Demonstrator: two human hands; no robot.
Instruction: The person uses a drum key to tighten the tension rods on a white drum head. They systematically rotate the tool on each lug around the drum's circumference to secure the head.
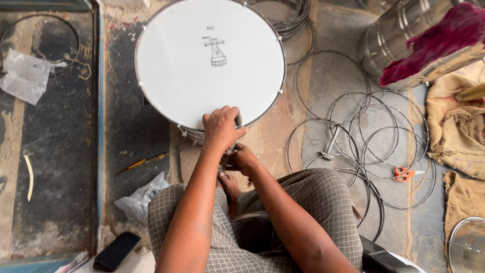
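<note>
Dusty floor [60, 151] carries a rigid, light drum [209, 60], taut skin fragile; left hand [221, 129] fingers clamp its six-o'clock rim, right hand [241, 159] pinching beneath.

We see a small dark printed mark [217, 52] on the white drumhead [177, 76], and a black phone [116, 251] lying screen-dark on the floor.

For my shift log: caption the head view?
Left hand grips the drum rim; right hand works just below it.

Soft, even daylight with faint shadows, mild glare on the white drumhead [209, 60], sharp focus throughout.
</note>
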